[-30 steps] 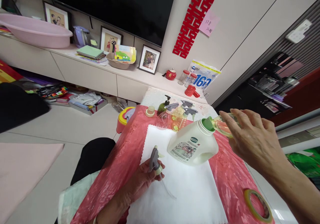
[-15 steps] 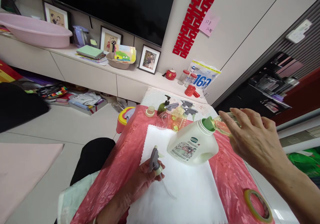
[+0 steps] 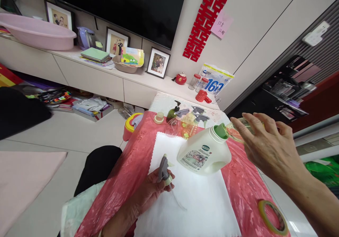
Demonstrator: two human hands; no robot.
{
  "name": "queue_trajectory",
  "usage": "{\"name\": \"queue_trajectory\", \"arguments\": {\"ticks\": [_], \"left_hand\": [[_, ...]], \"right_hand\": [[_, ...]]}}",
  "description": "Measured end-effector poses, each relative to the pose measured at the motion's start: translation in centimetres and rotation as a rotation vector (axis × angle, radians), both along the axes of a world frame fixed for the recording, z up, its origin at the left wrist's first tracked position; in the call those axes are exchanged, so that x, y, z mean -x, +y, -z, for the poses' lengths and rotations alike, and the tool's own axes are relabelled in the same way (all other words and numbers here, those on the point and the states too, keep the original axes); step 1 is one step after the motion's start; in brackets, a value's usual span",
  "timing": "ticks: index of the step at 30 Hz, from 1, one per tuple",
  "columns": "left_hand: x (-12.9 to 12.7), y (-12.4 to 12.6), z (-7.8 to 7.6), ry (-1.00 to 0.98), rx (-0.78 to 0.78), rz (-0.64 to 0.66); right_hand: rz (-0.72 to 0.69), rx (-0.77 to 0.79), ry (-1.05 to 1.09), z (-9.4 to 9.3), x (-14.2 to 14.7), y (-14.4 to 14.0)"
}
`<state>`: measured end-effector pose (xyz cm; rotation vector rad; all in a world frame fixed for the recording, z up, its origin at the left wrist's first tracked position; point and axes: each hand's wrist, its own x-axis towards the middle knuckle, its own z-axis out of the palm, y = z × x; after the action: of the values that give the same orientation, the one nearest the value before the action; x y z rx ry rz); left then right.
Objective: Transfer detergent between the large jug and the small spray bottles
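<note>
My left hand is closed around a grey trigger spray head, whose thin clear dip tube hangs over the white sheet. In my right hand is a clear plastic bottle, tipped on its side with its neck at the green mouth of a large white detergent jug. The palm and fingers cover most of that bottle. The jug stands on the white sheet. Behind it are several spray bottles, a dark green pump bottle and a pale cap.
Red plastic covers the table under the sheet. A roll of tape lies at the right front edge. Against the wall, a low cabinet bears picture frames, a pink basin and jars. A yellow and red stool stands left of the table.
The tipped bottle and my right hand have risen very slightly. My left hand with the spray head and the jug stay where they were.
</note>
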<state>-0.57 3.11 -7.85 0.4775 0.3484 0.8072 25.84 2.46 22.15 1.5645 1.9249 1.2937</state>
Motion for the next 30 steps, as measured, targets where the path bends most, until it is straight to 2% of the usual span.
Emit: {"name": "queue_trajectory", "arguments": {"ticks": [6,13,21,30], "left_hand": [[-0.04,0.01,0.42,-0.015,-0.010,0.012],[-0.07,-0.01,-0.09,0.020,-0.008,-0.001],[-0.13,0.00,0.48,0.005,-0.019,0.007],[-0.04,-0.03,0.36,-0.002,-0.012,0.011]], "right_hand": [[0.002,-0.002,-0.015,-0.10,0.00,-0.01],[-0.036,0.001,-0.002,-0.06,0.16,0.03],[-0.029,-0.014,-0.047,-0.15,0.33,0.16],[-0.042,-0.027,-0.092,-0.31,0.71,0.12]]}}
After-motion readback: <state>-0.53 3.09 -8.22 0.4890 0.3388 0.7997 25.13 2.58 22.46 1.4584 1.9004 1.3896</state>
